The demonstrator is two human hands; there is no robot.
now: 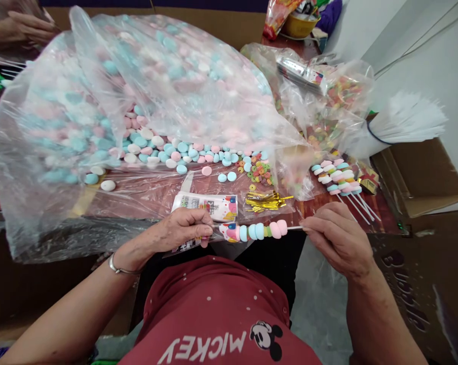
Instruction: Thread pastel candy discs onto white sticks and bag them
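Observation:
My left hand [189, 228] pinches a small printed clear bag [229, 231] by its closed-looking left part. Against the bag's right end lies a skewer of blue and pink marshmallows [256, 231] with a few green and yellow rings between them; how far it sits inside is hard to tell. The white stick points right, and my right hand [337, 235] has its tip between thumb and fingers. Just beyond my left hand is a stack of printed bags [210, 203]. Gold twist ties [266, 201] lie beside that stack.
A huge clear bag of marshmallows [168, 86] covers the table's left and middle. Loose gummy rings [260, 171] lie near its opening. Finished skewers [339, 177] rest at right, by white sticks [407, 121] and a cardboard box [422, 175]. Another person's hand [33, 25] shows upper left.

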